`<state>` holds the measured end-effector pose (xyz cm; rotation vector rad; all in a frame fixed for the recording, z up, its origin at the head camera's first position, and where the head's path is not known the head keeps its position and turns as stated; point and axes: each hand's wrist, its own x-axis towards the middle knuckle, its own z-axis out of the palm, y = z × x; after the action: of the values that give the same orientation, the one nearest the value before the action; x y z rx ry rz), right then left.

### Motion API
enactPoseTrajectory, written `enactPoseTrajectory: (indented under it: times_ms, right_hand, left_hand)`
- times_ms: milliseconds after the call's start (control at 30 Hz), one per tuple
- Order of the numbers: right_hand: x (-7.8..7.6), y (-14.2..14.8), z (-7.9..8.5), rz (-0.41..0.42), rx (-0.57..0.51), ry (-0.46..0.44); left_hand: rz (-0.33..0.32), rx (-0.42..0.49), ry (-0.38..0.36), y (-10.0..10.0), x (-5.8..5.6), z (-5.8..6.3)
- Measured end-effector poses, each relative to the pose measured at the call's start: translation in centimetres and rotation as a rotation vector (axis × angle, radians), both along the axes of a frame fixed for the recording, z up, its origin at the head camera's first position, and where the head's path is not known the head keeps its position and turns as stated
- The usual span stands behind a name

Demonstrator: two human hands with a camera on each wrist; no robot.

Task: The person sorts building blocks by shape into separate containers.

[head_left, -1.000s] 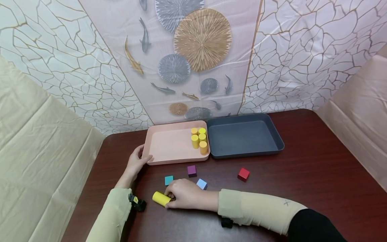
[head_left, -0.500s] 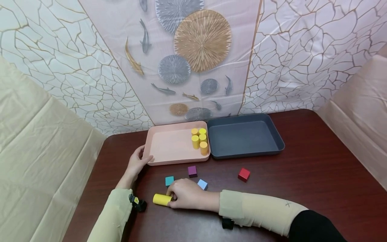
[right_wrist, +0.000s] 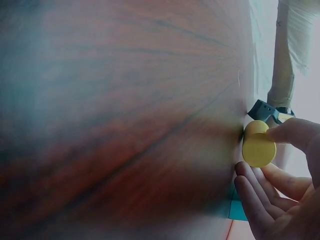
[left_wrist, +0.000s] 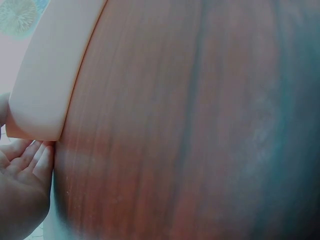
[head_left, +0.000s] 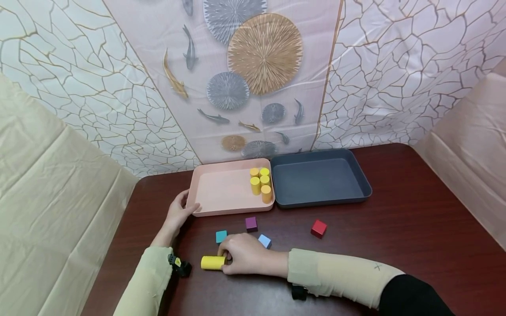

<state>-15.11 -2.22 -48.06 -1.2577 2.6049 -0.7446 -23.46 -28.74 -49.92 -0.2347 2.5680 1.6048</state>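
Observation:
In the head view a yellow cylinder (head_left: 212, 263) lies on its side near the front of the table. My right hand (head_left: 247, 254) pinches its right end; in the right wrist view the thumb and index finger of that hand (right_wrist: 285, 185) meet the cylinder's round side (right_wrist: 259, 145), the other fingers extended beneath. My left hand (head_left: 178, 215) holds the front left corner of a pink tray (head_left: 221, 186), thumb over the rim and fingers along the outside. Several yellow and orange cylinders (head_left: 255, 186) stand upright at the tray's right end.
A dark grey tray (head_left: 320, 177) adjoins the pink one on its right. Loose on the table lie a teal block (head_left: 221, 236), a purple block (head_left: 251, 224), a light blue block (head_left: 265, 241) and a red block (head_left: 318, 228). A patterned cloth (head_left: 253, 87) hangs behind.
The yellow cylinder has turned in my right hand from slanting to lying nearly straight across, its left end swinging toward the front. My left hand has stayed on the pink tray.

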Motion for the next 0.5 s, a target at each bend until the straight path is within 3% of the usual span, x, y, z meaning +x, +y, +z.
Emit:
enactPoseTrajectory:
  times_ms: [500]
  right_hand:
    - [-0.57, 0.55, 0.73, -0.022, -0.155, -0.09]
  left_hand:
    - [-0.002, -0.001, 0.001, -0.06, -0.08, -0.04]
